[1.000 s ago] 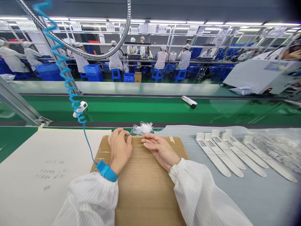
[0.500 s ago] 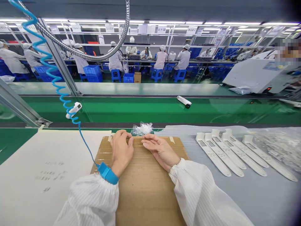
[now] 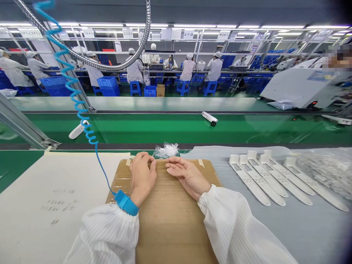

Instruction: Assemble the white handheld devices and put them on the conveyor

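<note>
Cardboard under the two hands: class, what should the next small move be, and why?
Perhaps the right hand should reach for the leftmost white part on the grey sheet, the nearest of that group, since that hand and the left hand seem empty over the cardboard.

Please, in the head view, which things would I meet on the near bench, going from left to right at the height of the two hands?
White sheet with faint writing, left hand, right hand, slanting white plastic parts.

Tubes (image 3: 195, 26) beyond and above belt (image 3: 154, 128): bright. Soft sheen on belt; pixelated patch above its right end.
</note>
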Motion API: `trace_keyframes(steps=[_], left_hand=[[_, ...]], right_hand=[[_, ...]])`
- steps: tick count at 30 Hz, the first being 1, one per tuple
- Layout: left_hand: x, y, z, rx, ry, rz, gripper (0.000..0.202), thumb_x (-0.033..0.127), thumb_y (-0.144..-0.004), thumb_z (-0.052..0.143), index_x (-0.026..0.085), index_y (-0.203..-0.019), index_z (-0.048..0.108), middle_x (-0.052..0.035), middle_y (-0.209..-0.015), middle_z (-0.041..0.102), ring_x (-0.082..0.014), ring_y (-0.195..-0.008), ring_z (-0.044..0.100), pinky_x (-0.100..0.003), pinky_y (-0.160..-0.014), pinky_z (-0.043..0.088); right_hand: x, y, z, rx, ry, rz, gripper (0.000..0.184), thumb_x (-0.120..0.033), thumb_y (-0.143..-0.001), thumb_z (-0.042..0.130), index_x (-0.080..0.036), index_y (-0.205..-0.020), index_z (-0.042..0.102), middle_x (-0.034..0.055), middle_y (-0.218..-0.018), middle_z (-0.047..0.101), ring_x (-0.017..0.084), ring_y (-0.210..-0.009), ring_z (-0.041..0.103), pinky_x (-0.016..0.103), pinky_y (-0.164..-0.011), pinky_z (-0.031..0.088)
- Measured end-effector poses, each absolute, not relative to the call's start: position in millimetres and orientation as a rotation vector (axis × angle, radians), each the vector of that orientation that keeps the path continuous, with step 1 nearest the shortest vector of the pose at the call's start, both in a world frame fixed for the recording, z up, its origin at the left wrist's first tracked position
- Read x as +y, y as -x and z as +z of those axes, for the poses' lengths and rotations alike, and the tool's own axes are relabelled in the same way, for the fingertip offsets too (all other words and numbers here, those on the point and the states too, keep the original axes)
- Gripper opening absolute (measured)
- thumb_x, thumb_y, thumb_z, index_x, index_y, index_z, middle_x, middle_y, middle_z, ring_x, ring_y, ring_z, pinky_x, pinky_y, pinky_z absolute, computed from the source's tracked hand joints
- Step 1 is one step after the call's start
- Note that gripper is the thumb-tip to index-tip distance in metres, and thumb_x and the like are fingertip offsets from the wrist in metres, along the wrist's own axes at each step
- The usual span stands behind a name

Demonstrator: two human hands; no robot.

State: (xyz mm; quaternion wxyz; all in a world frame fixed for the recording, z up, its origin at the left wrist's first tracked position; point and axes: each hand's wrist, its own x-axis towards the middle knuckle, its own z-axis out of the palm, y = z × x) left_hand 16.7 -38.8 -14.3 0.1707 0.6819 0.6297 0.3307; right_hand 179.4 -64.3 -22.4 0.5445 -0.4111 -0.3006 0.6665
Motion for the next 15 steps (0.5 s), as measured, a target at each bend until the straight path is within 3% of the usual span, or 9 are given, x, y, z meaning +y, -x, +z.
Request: trace_keyframes(steps=[15], left_hand=[[-38.6,-16.2,-15.6,1.767,-1.946,0.965,0.011,0.016,-0.087,0.056,0.018,-0.084,0.066,-0.0108,-0.114,0.062,-0.0278,-0.116,0.056,-0.048,-0.104,0.039]], right_hand=[[-64.9,-179.5,-19.1,-0.716,0.979,1.587,0.041,-0.016,-0.049,0.091,-0.022,-0.086,0.075,0.0006,-0.09,0.071,0.013,-0.095,0.064,0.028,-0.097,0.043]])
